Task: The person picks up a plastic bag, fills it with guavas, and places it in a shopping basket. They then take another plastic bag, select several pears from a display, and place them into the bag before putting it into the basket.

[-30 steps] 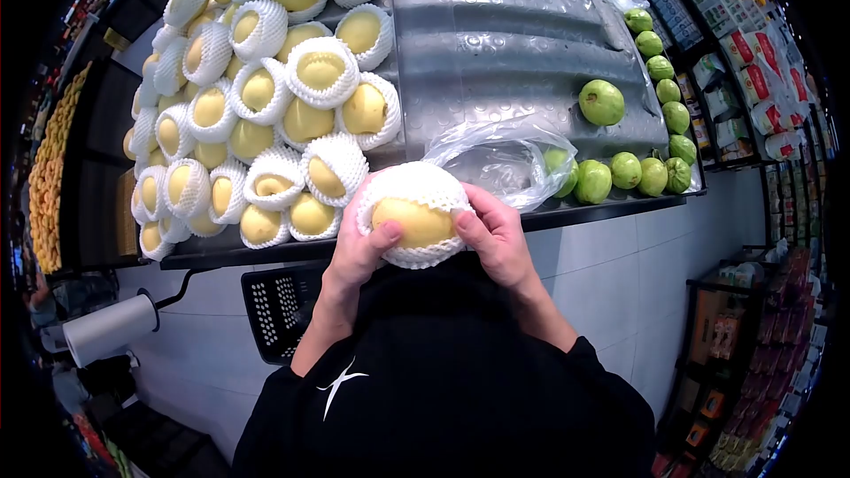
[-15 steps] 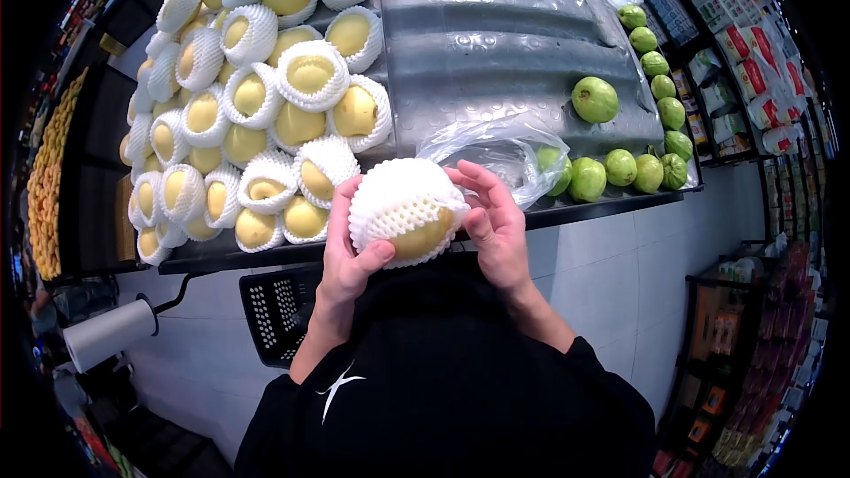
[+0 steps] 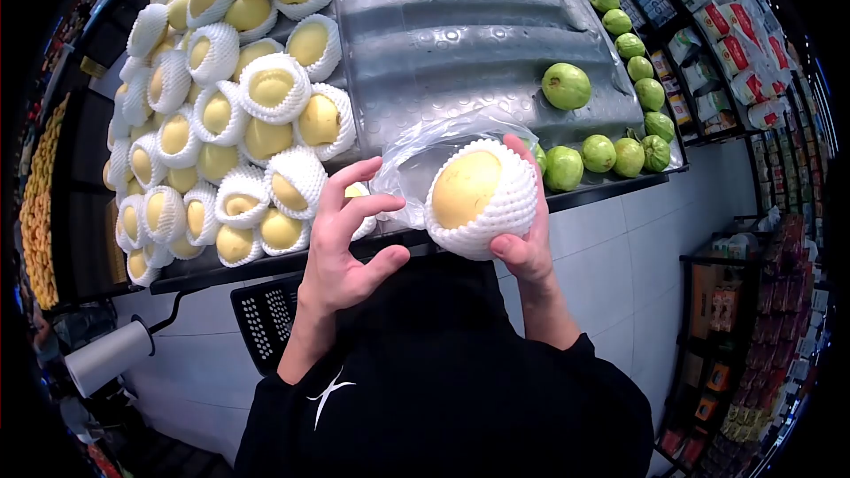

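My right hand (image 3: 529, 243) holds a large round yellow fruit (image 3: 467, 184) in a white foam net sleeve (image 3: 506, 217). Its thumb presses on the sleeve's near side, and most of its fingers are hidden behind the fruit. To the left of it, my left hand (image 3: 341, 243) is raised with fingers and thumb spread, touching nothing. Behind both hands a thin clear plastic bag (image 3: 403, 155) lies on the display by the front edge. Bare yellow skin faces up and left out of the sleeve.
A heap of yellow fruits in foam sleeves (image 3: 268, 88) covers the display's left side. Green guavas (image 3: 598, 153) line its right and front edges; a single guava (image 3: 567, 87) sits farther in. Below are a black basket (image 3: 257, 319) and a plastic-bag roll (image 3: 106, 357).
My left hand has come off the fruit and opened to the left. The fruit has shifted right in my right hand and turned, so more yellow skin shows.
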Demonstrator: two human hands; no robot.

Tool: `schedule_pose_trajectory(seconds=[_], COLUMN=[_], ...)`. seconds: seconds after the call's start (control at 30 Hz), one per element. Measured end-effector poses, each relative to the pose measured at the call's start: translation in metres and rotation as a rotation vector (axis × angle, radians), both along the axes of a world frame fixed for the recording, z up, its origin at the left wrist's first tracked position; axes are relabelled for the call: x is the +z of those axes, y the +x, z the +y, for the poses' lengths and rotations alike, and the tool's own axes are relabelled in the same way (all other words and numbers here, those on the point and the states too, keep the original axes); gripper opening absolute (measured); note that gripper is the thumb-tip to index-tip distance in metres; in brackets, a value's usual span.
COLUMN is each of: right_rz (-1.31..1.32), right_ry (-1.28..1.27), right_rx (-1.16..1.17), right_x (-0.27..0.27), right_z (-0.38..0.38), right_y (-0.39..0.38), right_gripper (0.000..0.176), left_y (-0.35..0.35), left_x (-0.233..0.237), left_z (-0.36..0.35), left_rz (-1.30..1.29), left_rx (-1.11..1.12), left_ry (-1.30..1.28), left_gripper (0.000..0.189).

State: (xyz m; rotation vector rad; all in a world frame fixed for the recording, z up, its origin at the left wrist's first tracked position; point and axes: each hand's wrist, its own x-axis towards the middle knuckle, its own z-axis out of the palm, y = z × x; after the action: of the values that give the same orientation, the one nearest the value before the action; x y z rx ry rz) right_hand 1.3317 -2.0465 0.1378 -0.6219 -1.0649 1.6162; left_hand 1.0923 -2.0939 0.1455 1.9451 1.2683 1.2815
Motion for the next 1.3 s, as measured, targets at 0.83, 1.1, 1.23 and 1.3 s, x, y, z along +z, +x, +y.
schedule_pose_trajectory(seconds=[0.83,1.1,1.23,1.3], right_rz=[-1.774,-1.820,-1.782,-1.864], right_ry=[0.715,0.576,0.563,0.841], right_rx=[0.507,0.503,0.483,0.281], right_x=[-0.016,-0.032,-0.027,-0.026], right_z=[0.101,0.094,0.082,0.071], right_y=[-0.018,-0.016,-0.008,-0.004], right_gripper=[0.083,0.087,0.090,0.091], left_y=[0.041,0.030,0.024,0.020], left_x=[-0.021,-0.030,-0.021,-0.016], left_z=[0.034,0.037,0.036,0.035], left_rz=[0.214,0.152,0.101,0.108], left_rx=[0.186,0.185,0.146,0.131], left_ry=[-0.214,-0.220,-0.276,-0.256], left_gripper=[0.072,0.064,0.054,0.055])
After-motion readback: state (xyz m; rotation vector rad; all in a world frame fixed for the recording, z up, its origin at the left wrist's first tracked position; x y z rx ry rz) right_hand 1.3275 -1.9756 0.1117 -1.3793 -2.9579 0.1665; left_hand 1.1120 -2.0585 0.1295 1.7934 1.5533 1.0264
